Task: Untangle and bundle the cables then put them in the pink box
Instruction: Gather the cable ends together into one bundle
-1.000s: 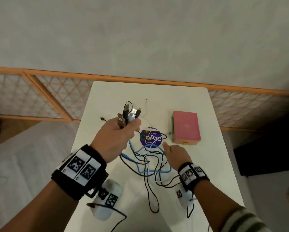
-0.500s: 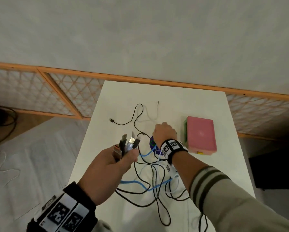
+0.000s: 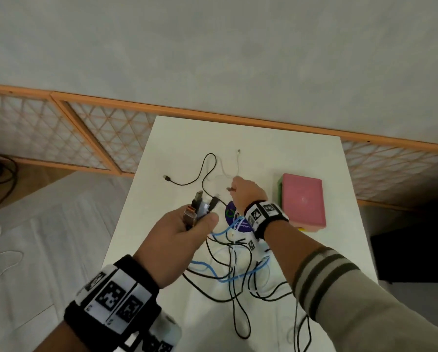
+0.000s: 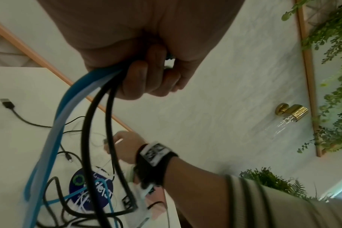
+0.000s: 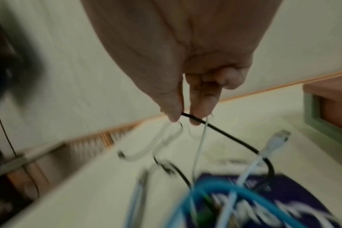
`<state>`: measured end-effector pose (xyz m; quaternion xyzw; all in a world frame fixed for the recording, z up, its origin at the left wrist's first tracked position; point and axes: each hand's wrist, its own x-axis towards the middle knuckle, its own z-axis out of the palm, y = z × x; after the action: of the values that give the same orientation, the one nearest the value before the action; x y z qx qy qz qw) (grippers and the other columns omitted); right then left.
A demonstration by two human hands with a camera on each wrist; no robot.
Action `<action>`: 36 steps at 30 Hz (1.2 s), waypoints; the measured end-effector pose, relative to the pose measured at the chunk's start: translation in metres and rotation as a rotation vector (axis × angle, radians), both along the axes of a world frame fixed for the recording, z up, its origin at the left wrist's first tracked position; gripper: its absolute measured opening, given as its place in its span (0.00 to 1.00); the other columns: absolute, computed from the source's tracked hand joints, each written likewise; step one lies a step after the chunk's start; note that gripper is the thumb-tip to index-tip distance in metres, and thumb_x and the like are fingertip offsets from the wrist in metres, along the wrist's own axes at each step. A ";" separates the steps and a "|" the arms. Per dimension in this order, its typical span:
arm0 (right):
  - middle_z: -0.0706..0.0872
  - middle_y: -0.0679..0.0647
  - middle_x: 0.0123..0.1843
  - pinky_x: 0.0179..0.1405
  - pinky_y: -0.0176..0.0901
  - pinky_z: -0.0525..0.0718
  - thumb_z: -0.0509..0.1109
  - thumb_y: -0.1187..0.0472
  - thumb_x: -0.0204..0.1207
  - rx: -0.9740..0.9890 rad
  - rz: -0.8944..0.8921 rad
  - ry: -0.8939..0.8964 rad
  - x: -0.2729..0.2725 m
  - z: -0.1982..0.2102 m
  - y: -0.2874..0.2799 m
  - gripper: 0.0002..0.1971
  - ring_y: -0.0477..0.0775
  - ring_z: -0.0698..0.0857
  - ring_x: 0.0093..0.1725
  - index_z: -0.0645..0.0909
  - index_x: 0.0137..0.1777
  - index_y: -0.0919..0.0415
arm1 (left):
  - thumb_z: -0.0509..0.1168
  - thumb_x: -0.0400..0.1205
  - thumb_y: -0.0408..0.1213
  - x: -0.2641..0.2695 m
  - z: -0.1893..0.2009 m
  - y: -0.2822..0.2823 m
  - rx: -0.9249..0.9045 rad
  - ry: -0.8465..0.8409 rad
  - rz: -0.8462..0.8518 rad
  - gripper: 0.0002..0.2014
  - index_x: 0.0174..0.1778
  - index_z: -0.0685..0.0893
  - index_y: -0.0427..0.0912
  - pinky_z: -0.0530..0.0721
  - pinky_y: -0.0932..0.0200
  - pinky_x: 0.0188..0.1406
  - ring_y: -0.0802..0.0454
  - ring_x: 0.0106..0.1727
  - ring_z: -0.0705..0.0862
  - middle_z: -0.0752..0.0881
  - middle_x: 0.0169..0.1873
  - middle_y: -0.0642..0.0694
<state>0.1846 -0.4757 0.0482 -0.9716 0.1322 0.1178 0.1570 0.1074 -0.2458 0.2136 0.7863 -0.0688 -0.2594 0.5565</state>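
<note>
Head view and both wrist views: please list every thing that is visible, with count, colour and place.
cables: several, black, blue and white, tangled on the table, some ends held in the left hand
pink box: one, pink with a green side, on the table at the right, lid on
round sticker: one, dark blue, on the table under the cables
table: one, white
wall lamp: one, gold, on the wall
left hand: grips a bunch of cable plugs
right hand: pinches a thin black cable above the table

Dim, even indoor light; right wrist view motion-blurred, wide-angle edges bowed.
</note>
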 end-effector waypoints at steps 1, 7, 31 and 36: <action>0.90 0.57 0.51 0.50 0.54 0.87 0.65 0.54 0.88 0.130 -0.022 -0.084 -0.002 0.023 -0.004 0.06 0.62 0.87 0.50 0.79 0.57 0.55 | 0.70 0.85 0.52 0.005 0.002 -0.005 0.023 -0.019 0.014 0.23 0.32 0.72 0.41 0.68 0.53 0.34 0.54 0.26 0.66 0.69 0.25 0.51; 0.89 0.43 0.43 0.44 0.31 0.80 0.76 0.53 0.82 0.503 0.068 -0.488 -0.048 0.191 -0.018 0.05 0.39 0.84 0.41 0.85 0.50 0.52 | 0.76 0.80 0.54 0.038 0.036 -0.037 -0.018 -0.210 0.058 0.22 0.33 0.75 0.45 0.73 0.53 0.37 0.54 0.25 0.69 0.70 0.22 0.57; 0.87 0.61 0.55 0.55 0.56 0.80 0.55 0.60 0.94 0.145 0.256 0.063 -0.108 0.130 -0.012 0.15 0.63 0.87 0.55 0.83 0.59 0.67 | 0.64 0.91 0.43 0.067 0.188 -0.049 -0.176 -0.719 -0.133 0.15 0.50 0.91 0.37 0.71 0.61 0.35 0.66 0.27 0.79 0.86 0.29 0.61; 0.89 0.52 0.49 0.51 0.48 0.82 0.60 0.60 0.91 0.216 0.227 -0.400 -0.097 0.235 -0.020 0.12 0.57 0.86 0.47 0.85 0.62 0.60 | 0.63 0.91 0.44 0.064 0.169 -0.041 -0.026 -0.674 -0.164 0.18 0.46 0.91 0.34 0.72 0.59 0.39 0.75 0.29 0.81 0.87 0.29 0.68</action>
<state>0.0877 -0.4954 0.2829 -0.9618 -0.0248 -0.0465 0.2688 0.1709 -0.2868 0.3822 0.8125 -0.3149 -0.0280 0.4898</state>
